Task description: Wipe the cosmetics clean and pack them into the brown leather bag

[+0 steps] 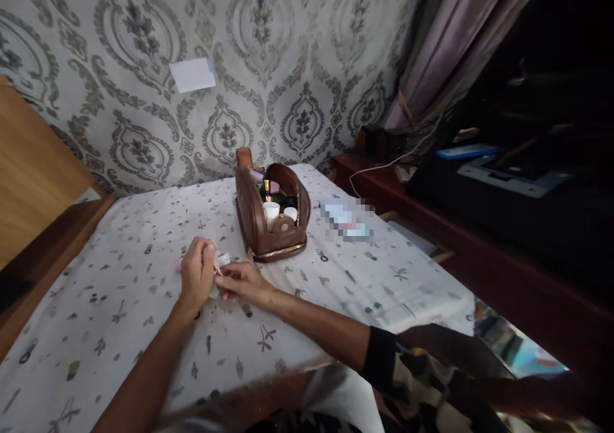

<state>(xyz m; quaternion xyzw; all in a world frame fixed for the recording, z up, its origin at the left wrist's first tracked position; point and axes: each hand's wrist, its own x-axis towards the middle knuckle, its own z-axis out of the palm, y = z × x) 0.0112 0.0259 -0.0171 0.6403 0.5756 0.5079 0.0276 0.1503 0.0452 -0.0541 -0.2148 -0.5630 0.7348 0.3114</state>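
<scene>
Just left of the open brown leather bag (252, 220), a small whitish item (218, 269) is being pinched by the right hand (247, 284), left of its fingertips; long axis unclear. Equally near, the left hand (196, 274) is curled, grip hidden.

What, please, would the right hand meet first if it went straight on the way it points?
The right hand would probably meet the left hand first, past the small pale item between them; depth is unclear.
</scene>
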